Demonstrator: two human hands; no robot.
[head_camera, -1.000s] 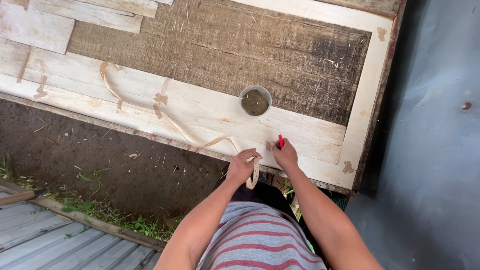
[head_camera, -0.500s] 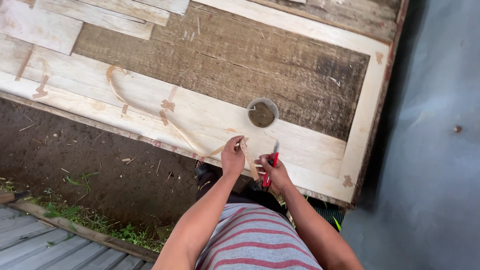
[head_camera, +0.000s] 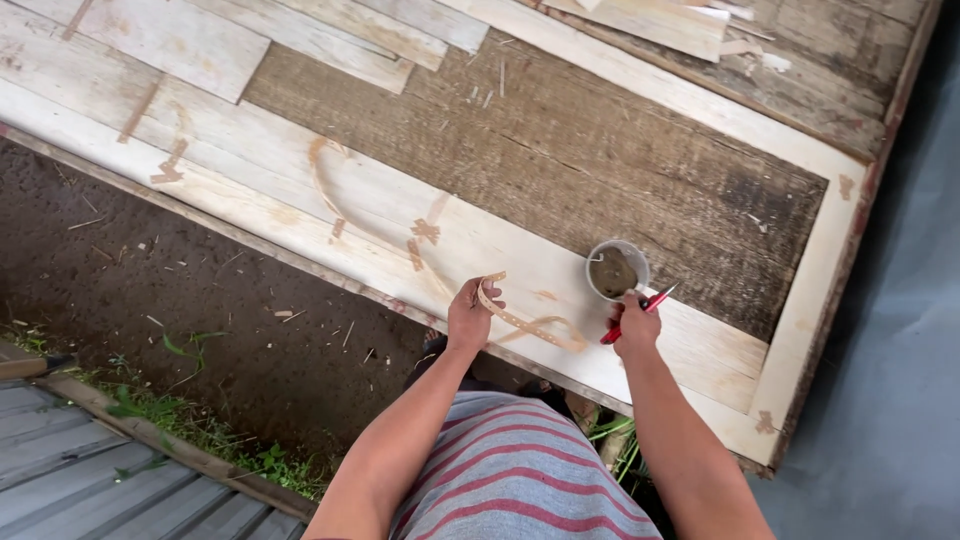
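— What are we seeing at the near edge of the panel (head_camera: 300, 150)?

— We are looking down at both hands working there. The left hand (head_camera: 470, 318) is pinching one end of a thin pale strip (head_camera: 525, 322), fingers closed on it, and the strip is curling from that hand across the light board towards the right hand.

— And the right hand (head_camera: 635, 330)?

— We are seeing it clamped on a red tool (head_camera: 640, 305), whose tip is pointing up and to the right, just beside the cup (head_camera: 617, 270). We cannot tell what kind of tool it is.

— Where is the cup sitting?

— It is standing upright on the panel, where the light board along the near edge is meeting the dark, rough centre, towards the right corner. It is holding something brownish.

— Anything else on the panel?

— We are noticing more pale boards (head_camera: 180, 35) lying at the far left corner, and brown marks (head_camera: 425, 232) running along the near board to the left of the hands.

— And off the panel?

— Bare soil (head_camera: 150, 290) is showing below the near edge, with some grass (head_camera: 190, 425) and grey sheeting (head_camera: 70, 480) at the lower left.
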